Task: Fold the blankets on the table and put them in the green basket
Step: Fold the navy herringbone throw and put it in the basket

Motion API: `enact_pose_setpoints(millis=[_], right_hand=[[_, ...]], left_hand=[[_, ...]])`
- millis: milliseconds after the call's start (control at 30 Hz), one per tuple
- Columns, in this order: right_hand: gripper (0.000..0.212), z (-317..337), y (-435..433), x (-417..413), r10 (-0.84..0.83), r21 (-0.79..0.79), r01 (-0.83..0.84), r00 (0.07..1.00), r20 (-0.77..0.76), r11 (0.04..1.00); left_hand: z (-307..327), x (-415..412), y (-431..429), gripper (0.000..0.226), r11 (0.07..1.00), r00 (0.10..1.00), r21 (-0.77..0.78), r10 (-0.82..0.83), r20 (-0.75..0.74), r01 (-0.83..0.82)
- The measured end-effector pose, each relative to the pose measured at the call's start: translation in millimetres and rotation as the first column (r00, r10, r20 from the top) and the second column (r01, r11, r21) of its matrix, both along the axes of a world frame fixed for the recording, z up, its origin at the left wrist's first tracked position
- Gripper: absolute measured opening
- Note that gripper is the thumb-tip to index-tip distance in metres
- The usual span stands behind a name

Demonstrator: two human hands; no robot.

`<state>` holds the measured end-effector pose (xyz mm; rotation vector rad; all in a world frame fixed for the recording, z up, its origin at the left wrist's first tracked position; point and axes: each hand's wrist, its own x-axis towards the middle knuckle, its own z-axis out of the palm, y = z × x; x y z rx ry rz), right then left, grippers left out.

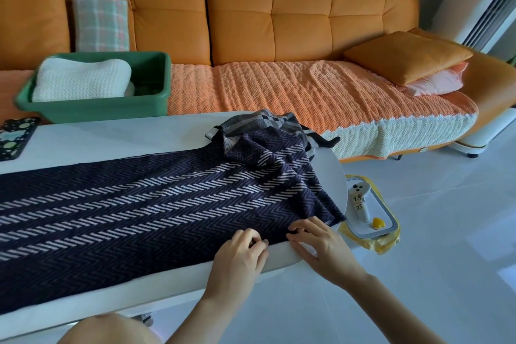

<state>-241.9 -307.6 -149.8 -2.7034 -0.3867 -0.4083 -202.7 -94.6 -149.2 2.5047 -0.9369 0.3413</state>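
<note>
Two hands: I see both low in the frame, a little right of centre, close together at the near edge of the white table [111,134].
Left hand [240,253]: the fingers are curled and pinch the near hem of the dark blanket [139,204].
Right hand [321,246]: thumb and forefinger nip the same hem just beside the left hand. The other fingers are spread and rest on bare tabletop.
Dark blanket: navy with pale zigzag stripes. It lies flat along the table from the left edge of the frame to the centre, and its right end is rumpled and droops over the table's rounded end.
Grey checked blanket [262,120]: bunched at the far side of the table, centre of the frame, touching the dark blanket's rumpled end.
Green basket [92,112]: upper left, on the sofa seat behind the table. A folded white blanket [81,79] fills its left part.
Orange sofa [279,22]: spans the top of the frame, with a plaid cushion [100,24] behind the basket.
Floor, right of centre: a tray [388,220] holding a white device.
</note>
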Motion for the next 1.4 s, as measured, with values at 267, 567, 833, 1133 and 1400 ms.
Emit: enact_pose_setpoints(millis=[267, 567, 833, 1133, 1400], right_hand=[[0.025, 37.5, 6.0, 37.6, -0.175, 0.280, 0.197, 0.979, -0.104, 0.940], [0.037, 76.7, 13.9, 203.9, -0.425, 0.270, 0.480, 0.873, -0.238, 0.835], [0.017, 55.8, 16.7, 236.0, -0.557, 0.012, 0.563, 0.821, -0.122, 0.826], [0.012, 74.5, -13.3, 229.7, -0.701, 0.374, 0.703, 0.693, -0.169, 0.605], [0.024, 84.1, -73.9, 239.9, -0.679, 0.423, 0.782, 0.615, -0.402, 0.458]], left_hand=[[31.6, 63.1, -15.5, 0.033, 0.983, 0.979, -0.023, 0.182, -0.090, -0.185], [-14.7, 79.0, -22.6, 0.070, 0.926, 0.944, 0.316, 0.274, -0.186, -0.207], [-19.1, 79.4, -22.1, 0.066, 0.932, 0.949, 0.269, 0.287, -0.133, -0.244], [-20.5, 78.7, -21.3, 0.068, 0.935, 0.952, 0.256, 0.284, -0.117, -0.247], [-21.6, 79.6, -21.6, 0.066, 0.937, 0.954, 0.248, 0.279, -0.109, -0.246]])
